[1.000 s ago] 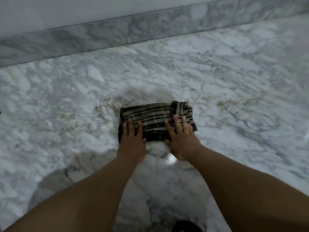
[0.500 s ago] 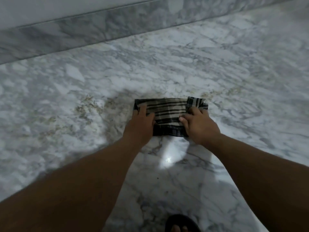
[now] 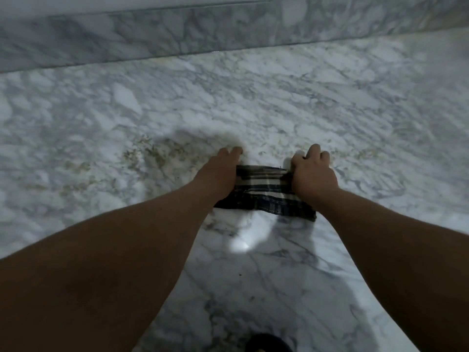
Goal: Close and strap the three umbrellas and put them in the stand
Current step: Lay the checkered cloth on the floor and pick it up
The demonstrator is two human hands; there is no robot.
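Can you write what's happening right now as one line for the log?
left hand: holds plaid fabric | right hand: holds it too | fabric: folded on marble floor

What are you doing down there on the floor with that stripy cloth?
A person is bending over a marble floor and working on a striped, plaid fabric bundle, probably a folded umbrella. The left hand and the right hand each sit on one end of it, fingers curled over its far edge, as if rolling or squeezing it tight. No strap or stand shows in view. A dark shoe tip peeks in at the bottom.
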